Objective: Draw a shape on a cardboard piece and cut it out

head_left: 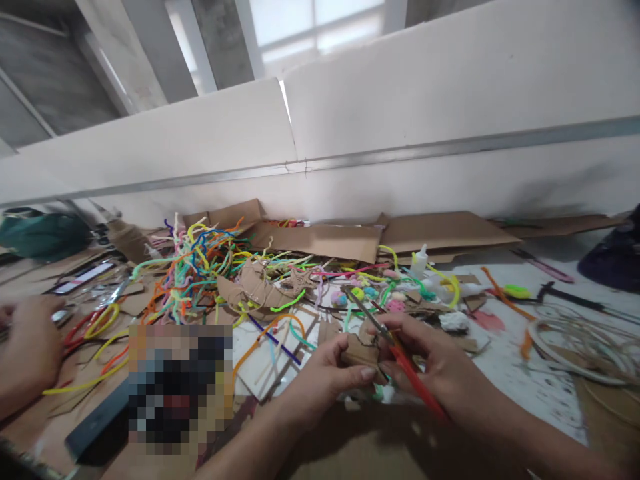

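My left hand [323, 377] pinches a small piece of brown cardboard [361, 355] between thumb and fingers. In my right hand [443, 363] is a pair of scissors [413, 379] with red handles, its blades pointing up and to the left past the cardboard's upper right edge. The right fingertips are close beside the cardboard; whether they touch it I cannot tell. Just beyond my hands lie small fuzzy flowers [397, 303] in pink, yellow and blue, with green pipe cleaners [293, 301] and cardboard scraps around them.
A tangle of colourful pipe cleaners [193, 267] is heaped at left centre. Glue bottle [420, 261] stands behind the flowers. A coiled white cord [575, 350] lies right. Another person's hand [35, 347] is at far left near red and yellow scissors [93, 327]. Cardboard sheets [445, 230] line the white partition [450, 87].
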The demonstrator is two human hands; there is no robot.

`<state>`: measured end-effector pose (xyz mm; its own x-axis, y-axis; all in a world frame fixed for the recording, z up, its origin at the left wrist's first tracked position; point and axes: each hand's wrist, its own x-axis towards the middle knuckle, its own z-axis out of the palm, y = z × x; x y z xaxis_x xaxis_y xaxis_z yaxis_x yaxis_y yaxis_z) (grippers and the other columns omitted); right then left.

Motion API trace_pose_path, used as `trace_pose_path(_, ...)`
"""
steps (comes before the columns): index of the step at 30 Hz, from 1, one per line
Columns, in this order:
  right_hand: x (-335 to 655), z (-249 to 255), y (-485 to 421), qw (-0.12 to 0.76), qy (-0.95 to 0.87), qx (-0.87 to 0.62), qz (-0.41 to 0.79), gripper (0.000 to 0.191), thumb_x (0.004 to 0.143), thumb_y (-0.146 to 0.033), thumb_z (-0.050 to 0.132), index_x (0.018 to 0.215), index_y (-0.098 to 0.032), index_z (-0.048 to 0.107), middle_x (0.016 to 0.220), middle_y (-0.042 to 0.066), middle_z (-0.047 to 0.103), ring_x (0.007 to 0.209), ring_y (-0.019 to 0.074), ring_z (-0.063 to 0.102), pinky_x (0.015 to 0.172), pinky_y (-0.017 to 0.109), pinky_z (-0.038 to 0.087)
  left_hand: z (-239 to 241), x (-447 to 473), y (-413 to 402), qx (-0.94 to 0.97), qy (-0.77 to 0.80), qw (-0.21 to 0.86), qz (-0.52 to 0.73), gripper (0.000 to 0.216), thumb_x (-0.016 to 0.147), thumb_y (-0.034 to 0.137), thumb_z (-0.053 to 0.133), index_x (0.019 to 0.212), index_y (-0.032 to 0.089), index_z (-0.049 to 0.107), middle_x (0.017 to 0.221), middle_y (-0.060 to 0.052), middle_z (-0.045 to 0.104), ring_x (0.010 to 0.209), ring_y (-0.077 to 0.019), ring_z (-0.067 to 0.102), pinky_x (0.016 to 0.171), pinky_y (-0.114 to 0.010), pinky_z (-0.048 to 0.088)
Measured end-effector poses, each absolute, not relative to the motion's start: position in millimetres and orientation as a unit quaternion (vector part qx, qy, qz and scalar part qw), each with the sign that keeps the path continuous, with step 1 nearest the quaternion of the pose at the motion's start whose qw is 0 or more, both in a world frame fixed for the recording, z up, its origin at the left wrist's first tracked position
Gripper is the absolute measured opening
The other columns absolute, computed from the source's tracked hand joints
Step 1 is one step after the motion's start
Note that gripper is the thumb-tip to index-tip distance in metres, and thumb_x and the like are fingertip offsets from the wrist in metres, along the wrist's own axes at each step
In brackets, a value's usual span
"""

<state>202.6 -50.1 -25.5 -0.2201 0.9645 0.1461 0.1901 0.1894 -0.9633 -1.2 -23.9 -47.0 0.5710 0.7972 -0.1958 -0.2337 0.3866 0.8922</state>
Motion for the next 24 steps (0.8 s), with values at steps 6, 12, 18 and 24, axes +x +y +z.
trace_pose_path(6, 203.0, -29.1, -47.0, 0.443, -0.644, -0.398, 0.48, 0.032, 0.087, -0.027, 0.082, 0.116, -0.024, 0.069, 0.09, 0.0, 0.074, 0.083, 0.0203, 0.072, 0.075, 0.03, 0.059, -52.3, -2.5, -21.6, 0.442, 0.294, 0.786, 0.316, 0.054, 0.063, 0.041, 0.1, 0.1, 0.013, 0.074, 0.082, -0.005, 0.071, 0.07, -0.0144, 0.061, 0.069, -0.026, 0.043)
trace_pose_path(12, 201.5, -17.4, -48.1, 0.418, -0.603, -0.362, 0.575, 0.037, 0.085, -0.032, 0.084, 0.116, -0.024, 0.066, 0.103, 0.005, 0.078, 0.09, 0.023, 0.077, 0.08, 0.034, 0.063, -47.7, -2.5, -21.9, 0.434, 0.272, 0.808, 0.291, 0.05, 0.063, 0.039, 0.099, 0.098, 0.013, 0.073, 0.076, -0.004, 0.068, 0.064, -0.0129, 0.059, 0.062, -0.025, 0.043)
trace_pose_path(18, 203.4, -21.9, -44.2, 0.433, -0.609, -0.398, 0.533, 0.034, 0.08, -0.033, 0.086, 0.108, -0.023, 0.069, 0.087, 0.001, 0.075, 0.077, 0.0184, 0.071, 0.07, 0.029, 0.059, -50.9, -4.1, -19.5, 0.443, 0.304, 0.777, 0.328, 0.044, 0.067, 0.036, 0.097, 0.097, 0.015, 0.073, 0.084, -0.005, 0.071, 0.071, -0.0143, 0.059, 0.07, -0.026, 0.044)
trace_pose_path(24, 209.1, -29.9, -40.6, 0.478, -0.572, -0.425, 0.513, 0.045, 0.082, -0.039, 0.085, 0.119, -0.024, 0.065, 0.083, -0.002, 0.071, 0.068, 0.0157, 0.067, 0.063, 0.027, 0.057, -44.3, -5.3, -15.4, 0.419, 0.326, 0.749, 0.396, 0.049, 0.068, 0.038, 0.096, 0.107, 0.019, 0.072, 0.096, -0.006, 0.073, 0.084, -0.0193, 0.064, 0.081, -0.03, 0.048)
